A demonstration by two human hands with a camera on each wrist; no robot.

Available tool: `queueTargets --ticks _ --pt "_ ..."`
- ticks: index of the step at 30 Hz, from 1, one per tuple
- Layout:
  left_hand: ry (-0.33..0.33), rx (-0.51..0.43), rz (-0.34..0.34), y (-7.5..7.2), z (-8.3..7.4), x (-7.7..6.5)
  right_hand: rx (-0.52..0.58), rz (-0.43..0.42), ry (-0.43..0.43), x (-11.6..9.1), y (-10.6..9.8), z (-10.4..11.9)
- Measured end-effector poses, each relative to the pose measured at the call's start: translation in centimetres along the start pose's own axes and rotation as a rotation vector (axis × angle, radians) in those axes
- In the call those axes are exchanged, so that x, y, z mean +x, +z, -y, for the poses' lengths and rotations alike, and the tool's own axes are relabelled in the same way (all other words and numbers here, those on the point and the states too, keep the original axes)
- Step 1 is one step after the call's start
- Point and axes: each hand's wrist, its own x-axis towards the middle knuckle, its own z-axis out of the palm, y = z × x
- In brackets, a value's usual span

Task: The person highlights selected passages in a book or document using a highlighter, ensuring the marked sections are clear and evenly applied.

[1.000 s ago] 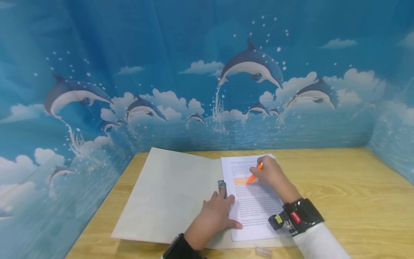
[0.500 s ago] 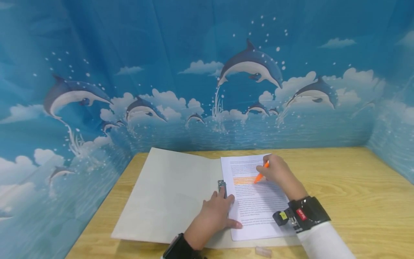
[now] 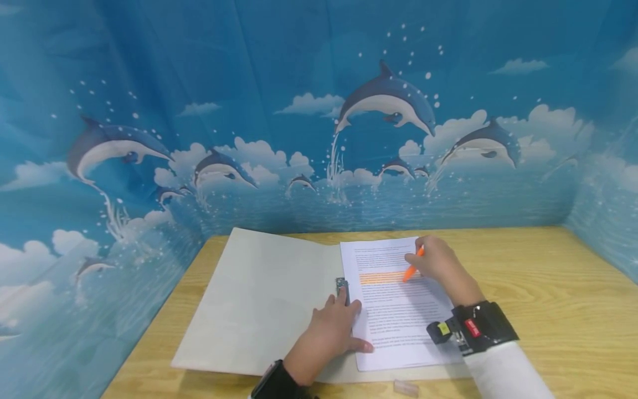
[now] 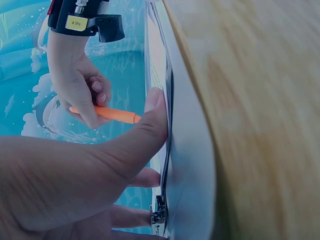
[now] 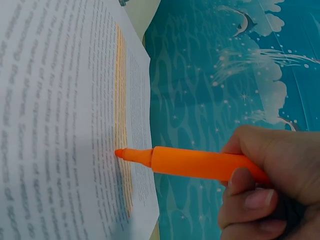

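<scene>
My right hand (image 3: 441,263) grips an orange highlighter (image 5: 192,163). Its tip touches the printed page (image 3: 399,318), on a band of lines coloured orange in the page's upper half. The sheets lie in an open whitish folder (image 3: 264,302), on its right side. My left hand (image 3: 330,330) rests with fingers spread along the fold and the left edge of the sheets. One fingertip reaches the metal clip (image 3: 341,283) at the fold, and the thumb lies on the paper. Side on, the left wrist view shows the thumb over the stacked sheets and the clip (image 4: 158,217).
A small translucent cap-like piece (image 3: 406,387) lies on the wooden table (image 3: 563,310) just in front of the folder. Behind the table hangs a blue curtain (image 3: 279,66) printed with dolphins. The folder's left cover (image 3: 219,327) lies slightly raised off the table.
My right hand and the highlighter have moved to the right across the page, and the orange band on the text has grown longer that way. The left hand has stayed in place.
</scene>
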Motion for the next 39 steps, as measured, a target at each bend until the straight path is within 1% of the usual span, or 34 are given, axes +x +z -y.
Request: queueTargets --ticks 5,8,12,23,29,39 --pt "0.003 0.000 -0.003 0.0 0.0 0.0 -0.020 0.003 0.025 0.0 -0.5 -0.5" --pt "-0.001 -0.008 -0.005 0.2 0.1 0.2 -0.014 0.019 0.055 0.0 -0.7 -0.8" --pt "-0.003 -0.011 -0.008 0.3 0.2 0.2 -0.019 0.026 0.076 0.0 -0.9 -1.1" --pt "-0.007 -0.010 -0.008 0.2 0.1 0.2 -0.073 -0.014 0.017 -0.3 -2.0 -2.3" --pt "-0.007 -0.016 -0.005 0.2 0.1 0.2 -0.080 -0.011 0.014 -0.5 -2.5 -2.6" --pt "-0.015 -0.024 0.013 0.0 0.0 0.0 -0.076 -0.004 -0.017 -0.3 -2.5 -2.4"
